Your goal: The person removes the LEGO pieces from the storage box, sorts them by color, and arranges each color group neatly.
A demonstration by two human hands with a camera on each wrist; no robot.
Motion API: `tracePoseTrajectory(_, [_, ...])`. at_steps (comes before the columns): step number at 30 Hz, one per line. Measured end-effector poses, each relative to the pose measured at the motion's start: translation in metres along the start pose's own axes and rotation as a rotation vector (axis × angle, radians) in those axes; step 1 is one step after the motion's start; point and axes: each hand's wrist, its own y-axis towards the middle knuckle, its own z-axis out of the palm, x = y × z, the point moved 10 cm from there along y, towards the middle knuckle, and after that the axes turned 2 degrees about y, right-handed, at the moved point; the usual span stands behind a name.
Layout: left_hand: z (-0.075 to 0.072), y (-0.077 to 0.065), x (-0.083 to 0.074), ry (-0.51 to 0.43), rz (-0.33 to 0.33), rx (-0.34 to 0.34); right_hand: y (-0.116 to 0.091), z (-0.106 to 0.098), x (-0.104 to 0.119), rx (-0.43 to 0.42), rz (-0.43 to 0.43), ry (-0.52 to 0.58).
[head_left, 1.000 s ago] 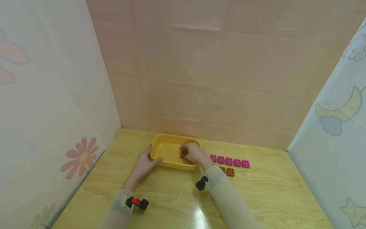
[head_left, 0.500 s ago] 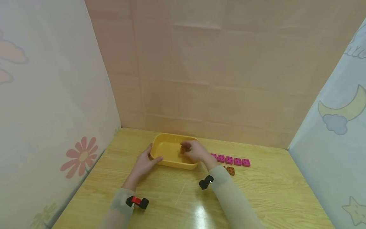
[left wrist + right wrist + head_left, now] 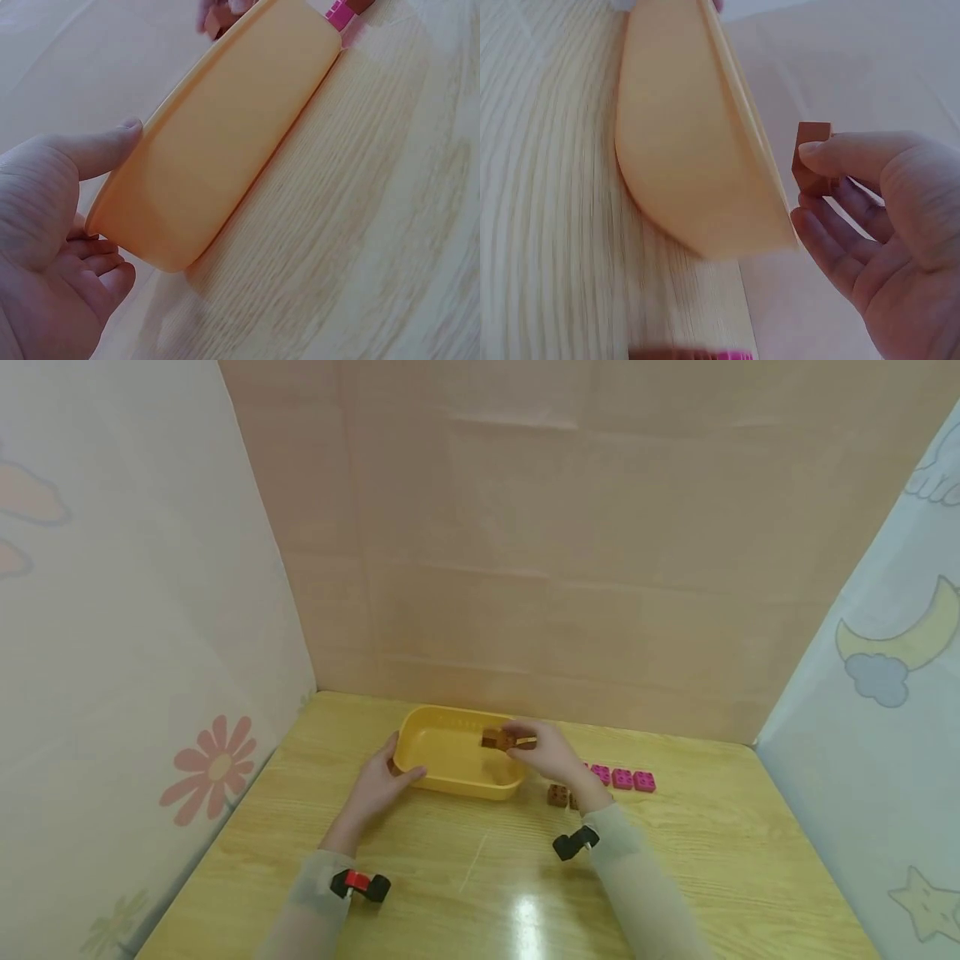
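A yellow tray point(image 3: 450, 788) stands on the table in the head view. My left hand point(image 3: 377, 787) grips its left end, thumb over the rim and fingers against the outside; the left wrist view shows this hand point(image 3: 52, 225) close up on the tray wall point(image 3: 225, 142). My right hand point(image 3: 551, 752) is raised over the tray's right end. It pinches a brown toy building brick point(image 3: 811, 159) between thumb and fingers, as the right wrist view shows. In the head view the brown brick point(image 3: 493, 740) sticks out left of the fingertips; the hand partly hides it.
Right of the tray, pink bricks point(image 3: 622, 779) lie in a row, partly behind my right hand. In front of them are brown bricks point(image 3: 557, 795), some covered by my right wrist. A peach wall covering point(image 3: 555, 568) closes off the back.
My right hand has risen from inside the tray and moved right with the brown brick in its fingers. A brown brick by the tray has come into sight. The left hand keeps its grip.
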Motion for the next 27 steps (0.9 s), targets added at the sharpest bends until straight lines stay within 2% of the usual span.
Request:
tracePoseTrajectory(7, [-0.001, -0.002, -0.006, -0.025, 0.008, 0.006, -0.037, -0.041, -0.018, -0.083, 0.047, 0.041])
tracePoseTrajectory(13, [-0.002, -0.006, -0.009, -0.038, 0.008, 0.023, -0.071, -0.07, -0.032, -0.117, 0.118, 0.059])
tracePoseTrajectory(21, [-0.004, -0.005, -0.006, -0.054, 0.006, 0.037, -0.113, -0.096, -0.058, -0.138, 0.148, 0.073])
tracePoseTrajectory(27, [-0.007, -0.007, -0.001, -0.044, 0.001, 0.032, -0.149, -0.11, -0.078, -0.168, 0.174, 0.013])
